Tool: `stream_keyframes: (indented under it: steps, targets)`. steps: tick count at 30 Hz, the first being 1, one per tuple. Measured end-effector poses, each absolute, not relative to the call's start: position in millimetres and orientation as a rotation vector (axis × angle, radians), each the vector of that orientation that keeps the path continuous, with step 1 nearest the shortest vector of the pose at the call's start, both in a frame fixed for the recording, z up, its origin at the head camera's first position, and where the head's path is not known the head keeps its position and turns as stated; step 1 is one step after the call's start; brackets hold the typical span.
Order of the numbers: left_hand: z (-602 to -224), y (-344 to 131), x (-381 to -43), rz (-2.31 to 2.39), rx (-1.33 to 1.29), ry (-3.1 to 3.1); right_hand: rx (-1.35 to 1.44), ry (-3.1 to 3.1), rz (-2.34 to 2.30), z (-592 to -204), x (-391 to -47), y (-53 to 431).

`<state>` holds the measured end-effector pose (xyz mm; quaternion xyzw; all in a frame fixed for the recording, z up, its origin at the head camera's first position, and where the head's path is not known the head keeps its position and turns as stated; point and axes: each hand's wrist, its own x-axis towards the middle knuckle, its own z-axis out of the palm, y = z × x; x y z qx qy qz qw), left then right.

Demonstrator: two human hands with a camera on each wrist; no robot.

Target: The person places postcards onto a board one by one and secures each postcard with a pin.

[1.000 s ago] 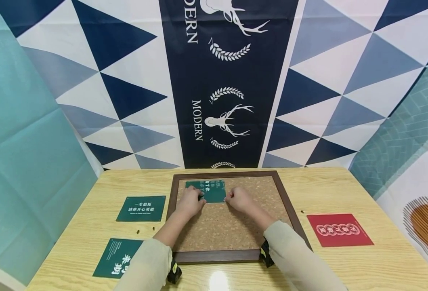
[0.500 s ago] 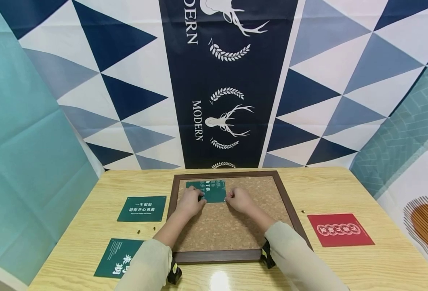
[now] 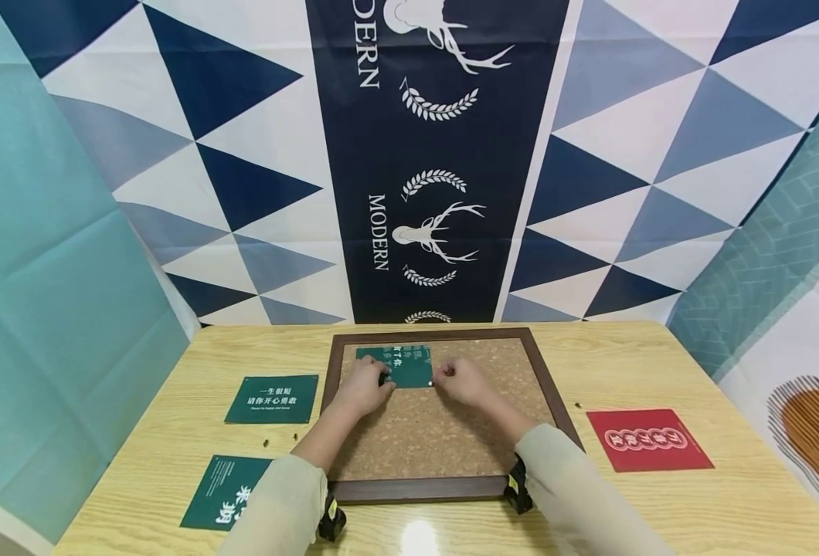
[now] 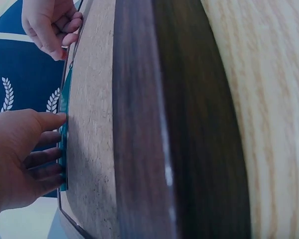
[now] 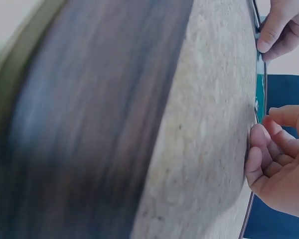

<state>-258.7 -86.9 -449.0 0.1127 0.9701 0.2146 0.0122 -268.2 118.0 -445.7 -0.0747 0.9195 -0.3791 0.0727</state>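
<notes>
A green printed card (image 3: 412, 372) lies on the framed cork board (image 3: 444, 440), near its upper left. My left hand (image 3: 366, 384) rests on the card's left part with the fingers spread; in the left wrist view the thumb and fingers (image 4: 52, 119) touch the card edge-on. Close by the lower right corner of the card is my right hand (image 3: 461, 380), its fingers loosely curled. A small bright spot shows at that corner. In the right wrist view nothing is visible between the right hand's (image 5: 284, 154) thumb and fingers, and the green card (image 5: 259, 94) appears just beyond them.
Left of the board are two more green cards, one upper (image 3: 272, 399) and one lower (image 3: 218, 494), partly behind the left sleeve. Tiny pins (image 3: 266, 442) lie between them. On the right are a red card (image 3: 649, 440) and a tiny pin (image 3: 578, 405). A patterned cloth hangs behind the table.
My right hand has drawn slightly to the right off the card's corner, where a bright spot now shows. The left hand and the card have stayed in place.
</notes>
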Motion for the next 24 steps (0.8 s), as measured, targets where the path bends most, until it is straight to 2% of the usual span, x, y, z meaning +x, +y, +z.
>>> stream_keyframes:
  steps: [24]
  targets:
    - [-434,-118,-242,0.925,0.163,3.033,-0.260,2.853,-1.099,-412,-259,169]
